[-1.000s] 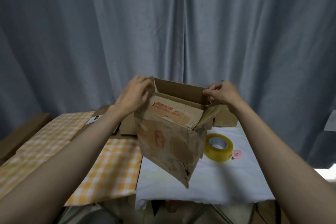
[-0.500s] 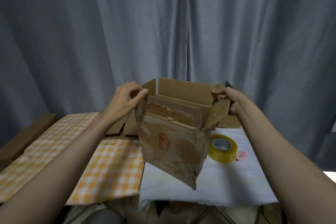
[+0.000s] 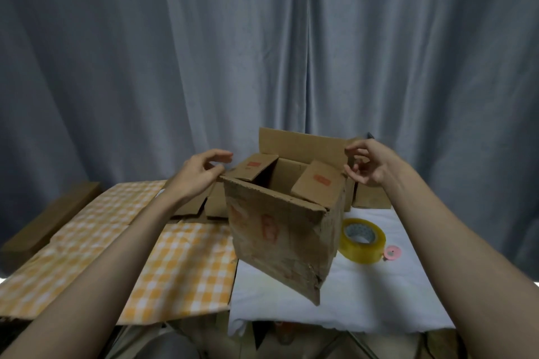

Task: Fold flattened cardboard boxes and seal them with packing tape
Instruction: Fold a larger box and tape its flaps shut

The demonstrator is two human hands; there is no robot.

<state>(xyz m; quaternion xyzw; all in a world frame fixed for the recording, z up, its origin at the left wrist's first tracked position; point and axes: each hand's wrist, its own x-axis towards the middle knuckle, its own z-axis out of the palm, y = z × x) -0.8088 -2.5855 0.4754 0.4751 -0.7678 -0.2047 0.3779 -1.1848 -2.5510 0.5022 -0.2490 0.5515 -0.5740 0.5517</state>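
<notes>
A worn cardboard box (image 3: 280, 230) with red markings stands tilted on the white cloth (image 3: 364, 294), its top open. Its two side flaps are folded inward and the rear flap (image 3: 300, 146) stands upright. My left hand (image 3: 198, 175) is at the box's top left corner, fingers loosely curled, thumb touching the corner. My right hand (image 3: 370, 163) is at the right end of the rear flap, with index fingertip and thumb touching its edge. A roll of yellowish packing tape (image 3: 363, 240) lies on the cloth just right of the box.
An orange-checked cloth (image 3: 122, 256) covers the table's left part. More flattened cardboard (image 3: 204, 207) lies behind the box, with another box (image 3: 370, 198) at the back right. A long cardboard piece (image 3: 49, 216) lies at far left. A small pink disc (image 3: 392, 252) lies beside the tape. Grey curtains hang behind.
The two side flaps have gone from upright to folded inward. Both hands have let go of the flaps and drawn outward to the box's top corners. The near flap has dropped.
</notes>
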